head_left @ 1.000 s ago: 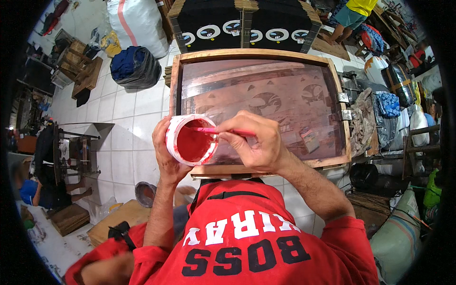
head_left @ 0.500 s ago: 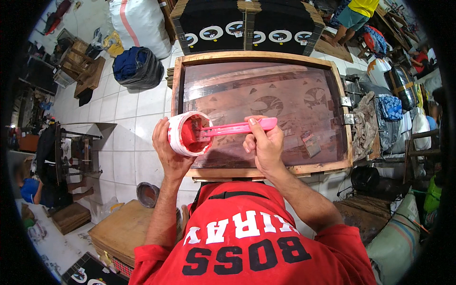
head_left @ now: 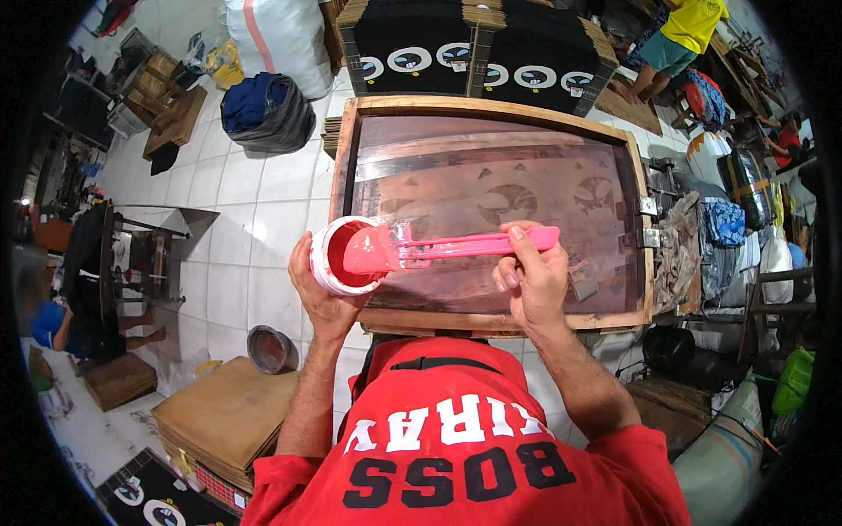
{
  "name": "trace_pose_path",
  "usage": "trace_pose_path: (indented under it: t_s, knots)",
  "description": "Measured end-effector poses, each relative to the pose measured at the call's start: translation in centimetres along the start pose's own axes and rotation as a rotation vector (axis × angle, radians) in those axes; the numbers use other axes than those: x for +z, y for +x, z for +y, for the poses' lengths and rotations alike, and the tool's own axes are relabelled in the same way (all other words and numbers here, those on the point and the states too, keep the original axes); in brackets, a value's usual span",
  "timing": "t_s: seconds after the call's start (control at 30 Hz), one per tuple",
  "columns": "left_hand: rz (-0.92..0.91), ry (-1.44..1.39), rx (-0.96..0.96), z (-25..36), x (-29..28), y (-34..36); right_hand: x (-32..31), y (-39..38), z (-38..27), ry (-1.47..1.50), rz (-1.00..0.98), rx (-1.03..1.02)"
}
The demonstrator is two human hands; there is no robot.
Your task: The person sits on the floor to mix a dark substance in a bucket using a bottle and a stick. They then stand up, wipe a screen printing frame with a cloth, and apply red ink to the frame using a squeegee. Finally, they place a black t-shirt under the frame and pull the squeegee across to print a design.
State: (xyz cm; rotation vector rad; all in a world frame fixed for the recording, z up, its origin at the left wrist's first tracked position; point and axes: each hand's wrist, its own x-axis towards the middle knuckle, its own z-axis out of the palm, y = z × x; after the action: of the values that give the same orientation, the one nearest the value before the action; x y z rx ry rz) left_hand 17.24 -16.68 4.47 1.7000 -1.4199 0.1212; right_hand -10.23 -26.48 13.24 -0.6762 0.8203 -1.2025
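Note:
My left hand [head_left: 331, 302] is wrapped round a white plastic tub [head_left: 319, 273] of red ink, its mouth tilted toward me. In my right hand [head_left: 537, 279], thumb and fingers pinch the end of a long pink plastic spatula [head_left: 474, 248]. Its wide blade, coated in thick pinkish-red ink, lies across the tub's mouth, with the tip over the opening. Both hands are above a wood-framed printing screen [head_left: 517, 109], whose mesh carries faint curved shapes. A small flat piece [head_left: 583, 286] rests on the mesh beside my right hand, partly hidden by it.
Metal hinge clamps [head_left: 650, 238] hold the screen's right edge, with a crumpled rag [head_left: 677, 237] beyond. Stacks of printed black panels [head_left: 403, 33] stand behind. On the left are a bag of dark cloth [head_left: 267, 114] and stacked boards [head_left: 224, 416]. A person in yellow [head_left: 693, 26] stands at far right.
The spatula has come up and to the right, lifting its ink-loaded blade partly out of the tub. My right hand moved right with it; the whole view shifted slightly.

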Motion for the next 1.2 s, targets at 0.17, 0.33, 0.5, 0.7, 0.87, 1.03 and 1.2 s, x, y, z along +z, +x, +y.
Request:
trace_pose_path:
  t_s: [0.17, 0.33, 0.5, 0.7, 0.87, 1.03, 1.2]
  knots:
    - [0.059, -0.013, -0.088, -1.8, -1.4, -0.7, -0.7, -0.4, -0.3, 0.018, 0.003, -0.052]
    - [0.091, 0.110, -0.140, -3.6, -3.7, -1.9, -2.8, -0.1, 3.3, 0.021, 0.038, -0.021]
    - [0.110, 0.168, -0.138, -4.5, -5.5, -2.6, -6.1, 0.4, 11.2, -0.105, 0.133, 0.021]
    - [0.107, 0.106, -0.179, -4.4, -5.9, -3.0, -6.8, 1.7, 18.3, -0.383, 0.091, -0.072]
    - [0.097, 0.064, -0.179, -4.4, -6.3, -3.2, -4.9, 1.3, 18.2, -0.794, -0.052, -0.497]
    - [0.080, 0.055, -0.209, -4.6, -6.3, -3.6, -2.9, 0.2, 16.9, -0.946, -0.246, -0.572]
    - [0.079, 0.041, -0.207, -4.7, -6.1, -3.8, -2.5, -0.7, 16.4, -0.943, -0.392, -0.599]
